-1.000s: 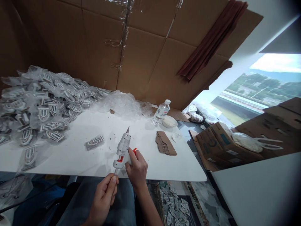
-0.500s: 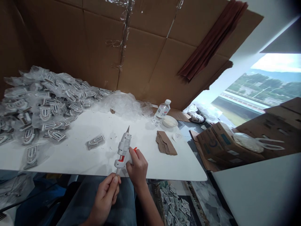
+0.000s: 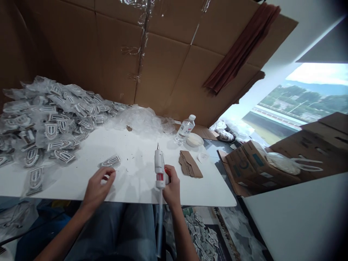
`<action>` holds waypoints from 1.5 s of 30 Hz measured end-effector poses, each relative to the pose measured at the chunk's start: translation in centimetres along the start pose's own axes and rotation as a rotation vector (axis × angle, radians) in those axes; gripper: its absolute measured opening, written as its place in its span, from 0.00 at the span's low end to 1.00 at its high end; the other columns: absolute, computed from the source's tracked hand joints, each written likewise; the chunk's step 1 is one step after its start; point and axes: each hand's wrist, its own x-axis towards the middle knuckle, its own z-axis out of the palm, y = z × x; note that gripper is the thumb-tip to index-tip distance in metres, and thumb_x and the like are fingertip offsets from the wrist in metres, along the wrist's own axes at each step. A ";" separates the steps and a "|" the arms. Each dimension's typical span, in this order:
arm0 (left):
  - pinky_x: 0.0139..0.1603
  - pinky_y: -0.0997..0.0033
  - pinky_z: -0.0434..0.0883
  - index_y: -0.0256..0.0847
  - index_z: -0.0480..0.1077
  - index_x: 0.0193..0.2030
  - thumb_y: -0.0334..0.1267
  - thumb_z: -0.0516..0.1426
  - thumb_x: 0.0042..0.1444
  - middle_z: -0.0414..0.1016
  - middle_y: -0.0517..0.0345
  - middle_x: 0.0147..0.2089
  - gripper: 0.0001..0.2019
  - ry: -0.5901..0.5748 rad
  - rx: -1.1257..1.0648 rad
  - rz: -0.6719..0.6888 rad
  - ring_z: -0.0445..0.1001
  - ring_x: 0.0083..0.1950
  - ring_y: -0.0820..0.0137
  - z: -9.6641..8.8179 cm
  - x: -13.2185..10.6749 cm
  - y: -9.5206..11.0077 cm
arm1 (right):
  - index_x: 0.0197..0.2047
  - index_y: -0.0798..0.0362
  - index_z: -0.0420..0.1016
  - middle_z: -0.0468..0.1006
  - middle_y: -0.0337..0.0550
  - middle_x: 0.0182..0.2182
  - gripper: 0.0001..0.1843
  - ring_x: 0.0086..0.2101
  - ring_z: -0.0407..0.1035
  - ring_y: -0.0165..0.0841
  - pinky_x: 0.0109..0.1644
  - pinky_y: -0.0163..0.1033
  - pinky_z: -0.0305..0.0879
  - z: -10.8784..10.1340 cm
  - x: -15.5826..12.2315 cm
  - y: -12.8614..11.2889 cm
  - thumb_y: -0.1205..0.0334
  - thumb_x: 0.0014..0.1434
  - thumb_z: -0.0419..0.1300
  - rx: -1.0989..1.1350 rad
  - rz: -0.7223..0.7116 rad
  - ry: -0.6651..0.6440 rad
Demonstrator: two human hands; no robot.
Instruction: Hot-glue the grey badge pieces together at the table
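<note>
My right hand (image 3: 172, 186) grips a white hot glue gun (image 3: 159, 168) by its handle, nozzle pointing away from me. From the back of the gun a long translucent glue stick (image 3: 160, 224) hangs toward my lap. My left hand (image 3: 98, 188) is over the white table, its fingers curved with a gap between thumb and forefinger and nothing visible in them. Just beyond its fingertips lies a small clear-bagged grey-and-white badge-like piece (image 3: 110, 161). Another bagged piece (image 3: 36, 178) lies near the table's front left edge.
A large heap of bagged pieces (image 3: 57, 119) covers the table's left. Crumpled plastic bags (image 3: 141, 119), a bottle (image 3: 185, 129), a bowl (image 3: 194, 140) and folded cardboard (image 3: 190, 164) lie farther back and right. More loose pieces (image 3: 199, 232) are below the table edge. Cardboard boxes (image 3: 252, 163) stand right.
My left hand has let go of the glue stick and moved left toward the bagged piece. My right hand has shifted right with the glue gun, whose nozzle now points straighter ahead.
</note>
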 end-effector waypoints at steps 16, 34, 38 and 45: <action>0.63 0.53 0.55 0.39 0.63 0.61 0.44 0.50 0.58 0.69 0.49 0.58 0.25 -0.060 0.545 0.073 0.66 0.58 0.57 -0.2 3.1 -5.9 | 0.40 0.51 0.62 0.60 0.31 0.16 0.17 0.16 0.49 0.24 0.18 0.29 0.46 -1.3 -1.6 -0.5 0.53 0.52 0.63 1.124 0.275 -0.466; 0.54 0.58 0.63 0.41 0.64 0.57 0.41 0.53 0.55 0.75 0.53 0.48 0.22 -0.048 0.475 0.046 0.71 0.45 0.60 -0.6 4.2 -6.3 | 0.39 0.52 0.62 0.62 0.31 0.17 0.19 0.16 0.50 0.24 0.19 0.30 0.47 -1.2 -2.4 -0.4 0.50 0.52 0.63 1.027 0.363 -0.426; 0.52 0.61 0.65 0.42 0.64 0.57 0.41 0.54 0.54 0.75 0.53 0.48 0.23 -0.031 0.427 0.019 0.71 0.46 0.60 -0.7 4.2 -6.3 | 0.44 0.54 0.63 0.65 0.33 0.21 0.18 0.19 0.54 0.24 0.23 0.32 0.51 -1.4 -1.9 -0.1 0.55 0.54 0.61 0.629 0.441 -0.228; 0.53 0.62 0.67 0.42 0.65 0.56 0.44 0.56 0.53 0.74 0.52 0.51 0.23 -0.012 0.264 -0.017 0.72 0.51 0.61 -1.0 3.6 -5.1 | 0.48 0.56 0.62 0.66 0.34 0.23 0.21 0.22 0.56 0.26 0.27 0.34 0.55 -0.8 -1.2 0.6 0.52 0.57 0.58 0.404 0.469 -0.183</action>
